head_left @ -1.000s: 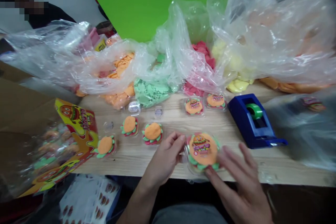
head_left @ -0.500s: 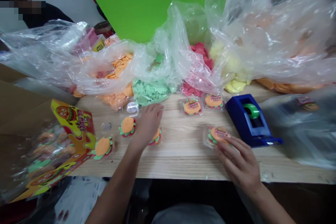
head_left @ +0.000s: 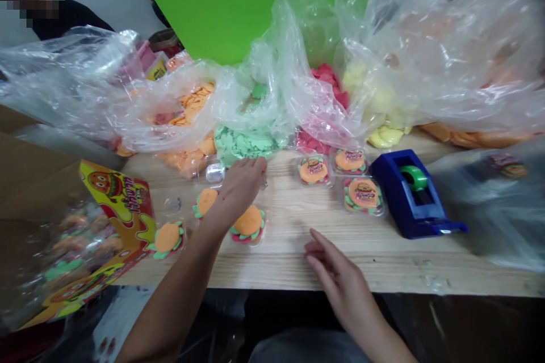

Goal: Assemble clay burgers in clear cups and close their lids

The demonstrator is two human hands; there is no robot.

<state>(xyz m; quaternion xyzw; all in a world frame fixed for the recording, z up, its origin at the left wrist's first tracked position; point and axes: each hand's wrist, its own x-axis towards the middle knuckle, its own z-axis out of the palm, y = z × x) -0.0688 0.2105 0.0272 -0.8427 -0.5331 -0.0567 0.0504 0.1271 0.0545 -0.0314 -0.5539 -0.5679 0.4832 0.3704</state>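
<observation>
My left hand (head_left: 243, 186) is closed at the middle of the table, palm down. A clear bit shows at its fingertips, too hidden to name. Beneath its forearm and beside it lie burger-shaped sweets in clear trays: one burger (head_left: 248, 221) just right of the wrist, a partly covered burger (head_left: 207, 202) to the left, and another burger (head_left: 167, 237) farther left. My right hand (head_left: 340, 275) hovers over the front edge, fingers loosely stretched and holding nothing. Beyond it, a labelled burger pack (head_left: 363, 195) sits with two more labelled packs (head_left: 314, 170) behind.
A blue tape dispenser (head_left: 415, 195) stands at right. Along the back are plastic bags with green pieces (head_left: 242, 143), red pieces (head_left: 313, 140), yellow pieces (head_left: 386, 135) and orange pieces (head_left: 189, 159). A printed display box (head_left: 114, 195) holds packs at left. A person (head_left: 70, 17) is behind.
My right hand has let go of the labelled burger pack beside the dispenser and moved left and toward me. My left hand has shifted slightly back, uncovering more of the burger beside it.
</observation>
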